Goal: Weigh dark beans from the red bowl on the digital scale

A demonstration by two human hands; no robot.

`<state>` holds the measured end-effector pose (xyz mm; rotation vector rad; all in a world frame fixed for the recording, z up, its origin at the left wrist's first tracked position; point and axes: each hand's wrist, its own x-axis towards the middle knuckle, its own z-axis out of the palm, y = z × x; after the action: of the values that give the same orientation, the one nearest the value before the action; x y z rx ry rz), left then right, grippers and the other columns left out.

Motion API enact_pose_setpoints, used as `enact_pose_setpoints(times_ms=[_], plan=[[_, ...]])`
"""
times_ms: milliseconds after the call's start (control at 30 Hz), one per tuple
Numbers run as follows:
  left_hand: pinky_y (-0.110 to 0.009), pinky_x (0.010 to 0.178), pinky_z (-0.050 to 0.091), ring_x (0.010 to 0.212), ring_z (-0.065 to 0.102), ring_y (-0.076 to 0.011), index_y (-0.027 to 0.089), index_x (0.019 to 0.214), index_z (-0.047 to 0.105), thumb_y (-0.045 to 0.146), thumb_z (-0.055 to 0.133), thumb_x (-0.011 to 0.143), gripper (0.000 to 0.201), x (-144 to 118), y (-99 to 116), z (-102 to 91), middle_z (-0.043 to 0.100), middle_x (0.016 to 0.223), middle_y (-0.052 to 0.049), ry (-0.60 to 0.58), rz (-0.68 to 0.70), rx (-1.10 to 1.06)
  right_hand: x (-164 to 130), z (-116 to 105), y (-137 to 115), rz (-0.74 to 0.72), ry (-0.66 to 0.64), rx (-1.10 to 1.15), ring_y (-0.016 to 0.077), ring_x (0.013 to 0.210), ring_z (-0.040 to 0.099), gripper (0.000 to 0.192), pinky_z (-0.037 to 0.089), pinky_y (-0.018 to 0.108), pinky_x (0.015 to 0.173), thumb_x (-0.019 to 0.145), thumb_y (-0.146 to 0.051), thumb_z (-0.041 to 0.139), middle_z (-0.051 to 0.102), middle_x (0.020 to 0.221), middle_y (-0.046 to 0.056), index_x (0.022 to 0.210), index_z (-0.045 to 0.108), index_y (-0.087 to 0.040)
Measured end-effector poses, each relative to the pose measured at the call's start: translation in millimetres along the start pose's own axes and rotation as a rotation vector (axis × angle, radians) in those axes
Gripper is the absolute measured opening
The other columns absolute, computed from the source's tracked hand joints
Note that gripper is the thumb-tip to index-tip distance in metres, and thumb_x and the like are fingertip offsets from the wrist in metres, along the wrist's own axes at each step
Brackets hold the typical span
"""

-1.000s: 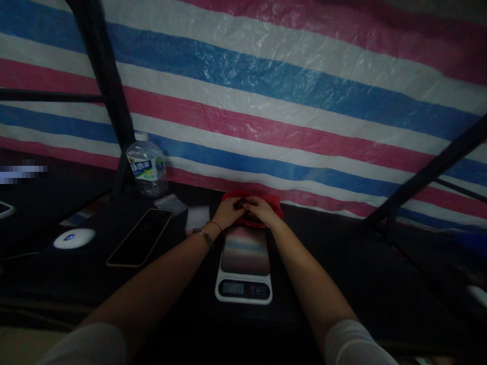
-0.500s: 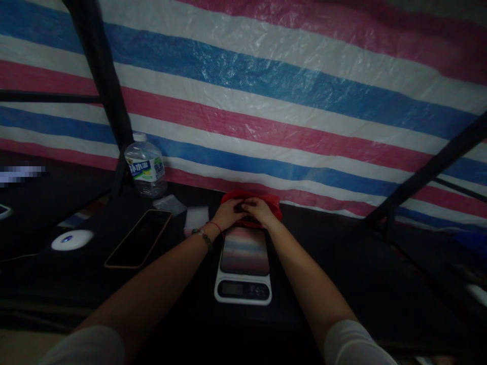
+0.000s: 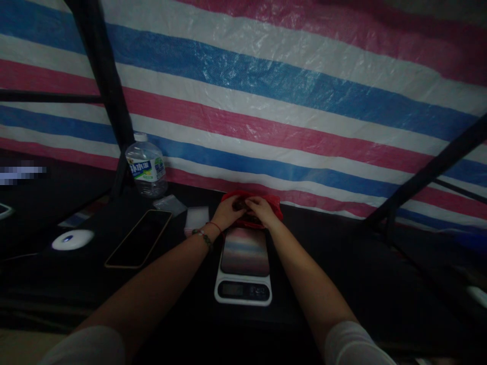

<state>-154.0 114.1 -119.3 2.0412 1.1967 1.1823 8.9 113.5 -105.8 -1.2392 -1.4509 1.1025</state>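
Both my hands are at the mouth of a red plastic bag (image 3: 274, 207), just beyond a white kitchen scale (image 3: 243, 299). My left hand (image 3: 227, 211) curls its fingers at the bag's left side, against dark brown lumps (image 3: 239, 204) too small and dim to name. From the right, my right hand (image 3: 260, 209) reaches in with thumb and fingers pinched at the same dark things. What lies deeper in the bag is hidden by the hands. The scale's mirror-like top plate is bare, and its display is unreadable.
Left of the scale lie a stack of small clear plastic bags (image 3: 197, 218), another clear bag (image 3: 171, 205), a phone (image 3: 139, 239) and a white oval device (image 3: 72, 240). A clear bottle (image 3: 146, 167) stands by the black frame post (image 3: 110, 96). Striped tarpaulin (image 3: 266, 96) closes off the back.
My fingers have shifted slightly inside the bag's mouth, and more of the dark brown lumps shows between them. The scale and the other things stay where they were.
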Motion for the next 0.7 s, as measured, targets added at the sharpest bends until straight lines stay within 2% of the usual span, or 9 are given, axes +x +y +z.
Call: enact_pose_setpoints(times_ms=[133, 267, 367, 467, 600, 700], plan=[[-0.037, 0.102, 0.046, 0.113, 0.059, -0.0234, 0.015, 0.125, 0.056, 0.022, 0.066, 0.072, 0.055, -3, 6, -3.7, 0.063, 0.122, -0.010, -0.011, 0.090, 0.028, 4, -10, -1, -0.070, 0.120, -0.125, 0.0153, 0.073, 0.062, 0.027, 0.050, 0.024, 0.061, 0.082, -0.040, 0.054, 0.067, 0.083, 0.004, 0.088, 0.066, -0.016], [-0.036, 0.100, 0.047, 0.111, 0.060, -0.0220, 0.017, 0.132, 0.049, 0.021, 0.066, 0.071, 0.063, -7, 14, -8.5, 0.062, 0.123, -0.009, -0.147, 0.212, -0.024, 7, -19, 0, -0.133, 0.202, -0.402, 0.0169, 0.076, 0.063, 0.025, 0.049, 0.027, 0.071, 0.085, -0.031, 0.048, 0.069, 0.081, 0.004, 0.084, 0.068, -0.016], [-0.033, 0.095, 0.049, 0.103, 0.063, -0.0196, 0.019, 0.135, 0.046, 0.019, 0.066, 0.071, 0.067, -12, 23, -11.4, 0.065, 0.116, -0.008, -0.309, 0.301, -0.085, 6, -23, 0, -0.155, 0.141, -0.612, 0.0179, 0.085, 0.065, 0.022, 0.048, 0.028, 0.079, 0.082, -0.018, 0.048, 0.072, 0.089, 0.006, 0.087, 0.070, -0.016], [-0.032, 0.091, 0.050, 0.097, 0.065, -0.0185, 0.020, 0.135, 0.046, 0.020, 0.067, 0.071, 0.068, -17, 35, -13.1, 0.068, 0.108, -0.006, -0.442, 0.341, -0.125, 3, -26, -2, -0.161, 0.022, -0.795, 0.0203, 0.087, 0.066, 0.021, 0.047, 0.028, 0.079, 0.077, -0.015, 0.055, 0.073, 0.093, 0.008, 0.091, 0.072, -0.017], [-0.031, 0.087, 0.050, 0.093, 0.066, -0.0190, 0.021, 0.134, 0.050, 0.023, 0.070, 0.069, 0.068, -23, 49, -13.3, 0.070, 0.103, -0.005, -0.604, 0.333, -0.149, 2, -27, -5, -0.169, -0.104, -0.914, 0.0230, 0.091, 0.066, 0.021, 0.047, 0.028, 0.082, 0.079, -0.020, 0.060, 0.073, 0.096, 0.009, 0.095, 0.073, -0.019], [-0.031, 0.090, 0.048, 0.096, 0.065, -0.0203, 0.023, 0.132, 0.053, 0.028, 0.076, 0.064, 0.072, -25, 53, -11.9, 0.070, 0.102, -0.005, -0.696, 0.341, -0.175, 4, -25, -10, -0.159, -0.121, -0.971, 0.0231, 0.095, 0.066, 0.023, 0.046, 0.028, 0.085, 0.081, -0.018, 0.058, 0.073, 0.099, 0.008, 0.099, 0.073, -0.021]])
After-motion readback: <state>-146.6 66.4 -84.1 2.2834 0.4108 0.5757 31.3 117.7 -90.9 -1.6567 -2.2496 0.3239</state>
